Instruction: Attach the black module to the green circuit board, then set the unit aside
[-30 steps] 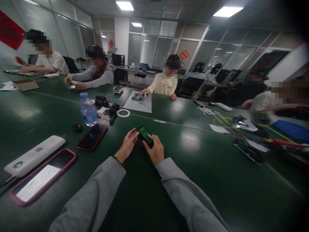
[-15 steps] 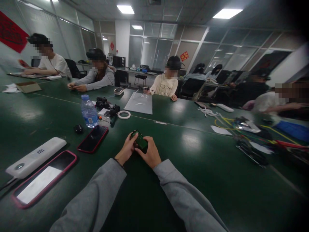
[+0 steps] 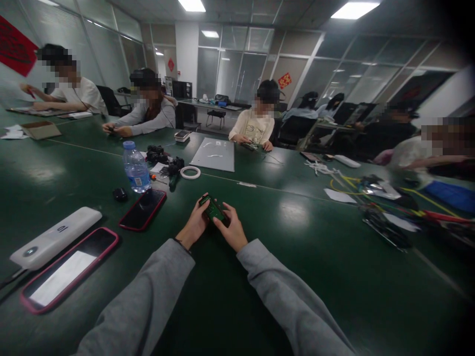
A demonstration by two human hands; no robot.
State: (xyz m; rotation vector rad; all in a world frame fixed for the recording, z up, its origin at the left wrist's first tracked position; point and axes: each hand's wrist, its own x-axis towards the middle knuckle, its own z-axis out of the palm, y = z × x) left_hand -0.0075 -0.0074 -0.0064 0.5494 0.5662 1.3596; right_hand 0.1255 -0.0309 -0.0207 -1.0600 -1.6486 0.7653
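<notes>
Nearest, two grey sleeves (image 3: 144, 296) reach forward over the green table (image 3: 334, 282). To the left lie a pink-cased phone (image 3: 70, 272) with part of its screen lit white and, just beside it, a white power bank (image 3: 55, 238) with a cable at its near end. In the middle, between the hands and tilted, is a green circuit board (image 3: 214, 211) with a dark edge. The left hand (image 3: 195, 225) pinches its far-left end, thumb laid on the face and the other fingers behind it, mostly hidden. The right hand (image 3: 233, 230) has its thumb on the near-right part of the board, thumb and index finger spread apart; whether its lower fingers grip the underside cannot be told. Farther left are a red-cased phone (image 3: 143, 210), a small black case (image 3: 119, 194) and a water bottle (image 3: 136, 168). Beyond them are a white tape ring (image 3: 190, 172) and a tangle of black parts (image 3: 174, 167). Past the table's seam lies a grey mat (image 3: 213, 160), and at the far edge a person in a cream top (image 3: 255, 126) handles a small object with both hands
</notes>
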